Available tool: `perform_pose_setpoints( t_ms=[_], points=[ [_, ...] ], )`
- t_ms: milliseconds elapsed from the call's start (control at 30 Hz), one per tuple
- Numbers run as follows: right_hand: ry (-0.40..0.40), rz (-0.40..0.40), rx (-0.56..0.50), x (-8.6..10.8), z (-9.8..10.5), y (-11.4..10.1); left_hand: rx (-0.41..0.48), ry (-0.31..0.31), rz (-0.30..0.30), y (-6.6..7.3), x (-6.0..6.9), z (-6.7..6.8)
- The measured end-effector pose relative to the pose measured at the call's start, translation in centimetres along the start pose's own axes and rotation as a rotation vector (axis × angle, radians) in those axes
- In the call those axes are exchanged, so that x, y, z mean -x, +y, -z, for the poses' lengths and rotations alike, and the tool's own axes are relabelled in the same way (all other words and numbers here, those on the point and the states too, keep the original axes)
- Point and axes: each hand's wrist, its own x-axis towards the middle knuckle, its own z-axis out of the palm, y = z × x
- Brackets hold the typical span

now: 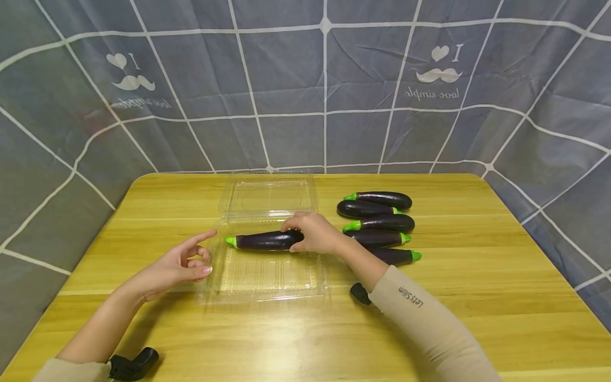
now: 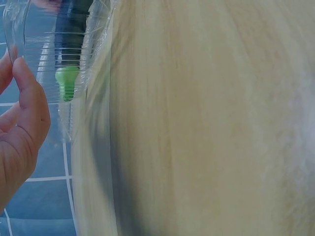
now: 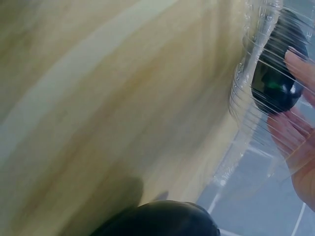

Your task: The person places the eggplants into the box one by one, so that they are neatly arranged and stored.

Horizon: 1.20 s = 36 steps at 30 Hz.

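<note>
An eggplant (image 1: 264, 241) with a green stem pointing left lies across the upper part of the clear plastic tray (image 1: 267, 294). My right hand (image 1: 315, 233) grips its rounded right end between thumb and fingers; the right wrist view shows this hand (image 3: 300, 147) and the eggplant (image 3: 278, 73) through the clear plastic. At the tray's left edge is my left hand (image 1: 179, 265), its index finger extended and the others bent, with no eggplant in it. In the left wrist view, the left hand (image 2: 22, 118) is beside the tray wall, near the green stem (image 2: 67, 81).
The container's open lid (image 1: 269, 193) lies behind the tray. Several eggplants (image 1: 382, 223) lie stacked front to back at the right, partly behind my right forearm. Black wrist devices (image 1: 133, 365) are by both sleeves. A grey checked cloth (image 1: 296, 90) hangs behind the table.
</note>
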Motion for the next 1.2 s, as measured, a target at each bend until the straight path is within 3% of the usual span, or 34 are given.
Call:
perform_pose_setpoints(
  t_ms=[367,633,800,1200],
  points=[
    [-0.006,-0.004,-0.046,0.2,0.2,0.0,0.018,-0.001,0.023,-0.1,0.1,-0.1],
    [0.06,-0.074,-0.276,1.1,2.5,0.4,-0.006,0.012,0.014,-0.2,0.0,-0.2],
    [0.101,-0.095,-0.361,2.6,4.6,1.0,-0.007,0.01,-0.001,0.0,-0.1,-0.2],
    [0.159,-0.145,-0.346,7.9,7.5,2.5,0.005,-0.003,-0.036,0.2,-0.1,-0.3]
  ],
)
